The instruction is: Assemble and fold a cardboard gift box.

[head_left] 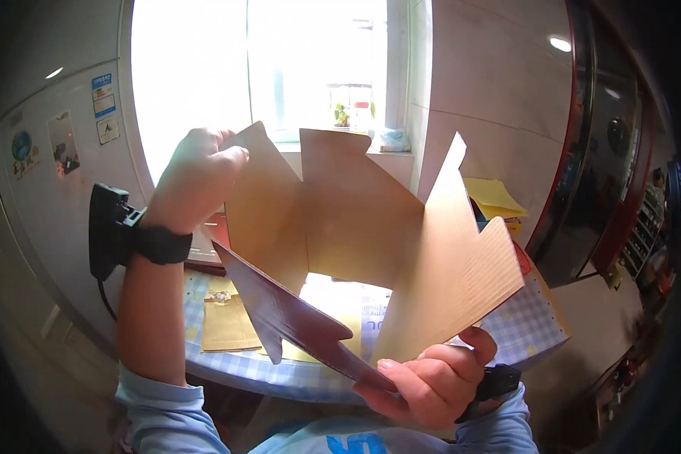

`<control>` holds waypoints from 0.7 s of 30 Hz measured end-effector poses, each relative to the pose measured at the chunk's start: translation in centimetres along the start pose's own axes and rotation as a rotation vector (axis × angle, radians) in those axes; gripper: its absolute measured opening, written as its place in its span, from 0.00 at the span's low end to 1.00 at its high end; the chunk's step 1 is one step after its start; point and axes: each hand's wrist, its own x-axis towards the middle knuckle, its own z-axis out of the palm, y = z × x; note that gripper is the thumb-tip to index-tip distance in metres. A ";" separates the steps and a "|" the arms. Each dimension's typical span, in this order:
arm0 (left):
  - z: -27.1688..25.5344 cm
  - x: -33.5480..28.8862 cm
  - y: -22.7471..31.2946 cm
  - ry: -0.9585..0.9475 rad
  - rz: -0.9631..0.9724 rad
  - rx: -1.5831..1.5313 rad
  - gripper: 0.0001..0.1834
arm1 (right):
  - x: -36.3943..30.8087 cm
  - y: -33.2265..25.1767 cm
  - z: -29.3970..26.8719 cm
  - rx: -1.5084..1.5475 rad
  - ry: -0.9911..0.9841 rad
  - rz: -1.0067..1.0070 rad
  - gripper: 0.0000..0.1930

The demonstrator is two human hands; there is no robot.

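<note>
An unfolded cardboard box [359,208] is held up in front of me, its brown inner walls facing in and both ends open, so the table shows through it. My left hand [197,174] pinches the upper left flap of the box with thumb and curled fingers. At the lower right, my right hand [431,382] grips the near edge where two walls meet, the thumb on top. The near wall has a dark outer face and a notched flap pointing down. Each wrist wears a black strap, and a black device sits on the left one.
Below the box is a table with a blue checked cloth [238,371]. On it lie a tan paper envelope [229,325] and, at the right back, a yellow paper item [495,197]. A bright window [280,68] is behind, a white fridge [68,189] at left, a dark cabinet [598,136] at right.
</note>
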 end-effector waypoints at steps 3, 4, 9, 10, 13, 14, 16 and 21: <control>0.6 -0.5 -0.8 -0.019 -0.085 0.081 0.17 | -0.6 0.2 0.6 0.016 -0.006 0.010 0.13; 1.2 -0.6 -1.0 0.016 -0.010 0.170 0.18 | -0.7 0.4 0.7 0.040 -0.009 0.025 0.12; 2.9 -1.7 -2.6 0.008 -0.053 0.060 0.29 | -1.3 1.1 1.5 0.091 -0.145 0.058 0.11; 2.9 -2.0 -2.7 -0.031 -0.114 0.015 0.32 | -1.4 1.1 1.5 0.108 -0.178 0.079 0.11; 3.3 -2.9 -2.9 -0.026 0.086 -0.038 0.31 | -1.6 1.6 1.3 0.151 -0.259 0.125 0.13; 3.4 -3.2 -3.0 -0.017 0.225 0.072 0.25 | -1.7 1.7 1.2 0.170 -0.273 0.116 0.14; 3.3 -4.1 -3.1 -0.003 0.217 0.019 0.21 | -1.8 1.7 1.1 0.188 -0.290 0.106 0.16; 2.9 -5.2 -3.5 0.072 0.671 0.039 0.12 | -1.9 1.8 0.5 0.233 -0.317 0.081 0.20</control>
